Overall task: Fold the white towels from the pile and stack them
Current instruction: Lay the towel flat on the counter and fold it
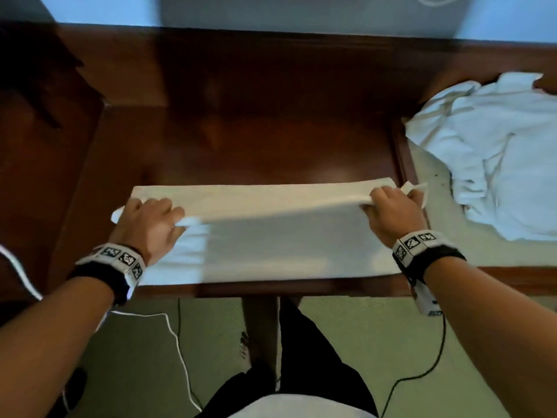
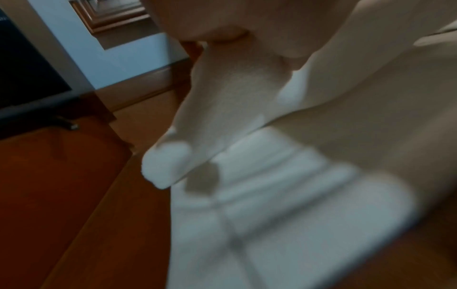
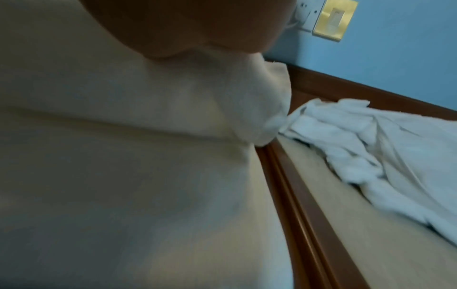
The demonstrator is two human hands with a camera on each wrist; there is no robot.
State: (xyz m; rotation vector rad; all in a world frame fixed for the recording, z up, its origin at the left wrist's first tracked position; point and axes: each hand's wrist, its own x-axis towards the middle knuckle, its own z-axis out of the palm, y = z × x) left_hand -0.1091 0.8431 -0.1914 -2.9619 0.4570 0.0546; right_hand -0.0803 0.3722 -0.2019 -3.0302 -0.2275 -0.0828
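Towel: one white towel [image 1: 271, 245] is spread across the near part of the dark wooden tabletop [image 1: 256, 122], long side running left to right. Its near edge sits right along the tabletop's near edge.
Fold: the far part of it is lifted off the wood and doubled toward the near side, so there's an upper layer stretched between the two hands and a flat layer under it.
Left hand: the left hand [image 1: 147, 224] is at the towel's left end, knuckles up, fingers curled round a bunched bit of the raised edge. A little corner pokes out to the left of it. In the left wrist view you mostly see that corner [image 2: 168, 166] hanging just above the flat layer, pretty blurry.
Right hand: the right hand [image 1: 391, 212] does the same at the right end, fingers wrapped on the raised edge, with a scrap of corner sticking out past it on the right. The right wrist view is basically all cloth [image 3: 148, 156] right under the palm.
Pile: the rest of the white towels [image 1: 494, 158] are a crumpled heap on the right, on a lighter surface [image 1: 437, 251] just beside the tabletop, well apart from the one being held. Same heap [image 3: 385, 148] shows in the right wrist view.
Other stuff: both wrists wear bands with black and white markers [image 1: 120, 257], and there's a blue wall [image 3: 408, 48] with a brass switch plate [image 3: 333, 19].
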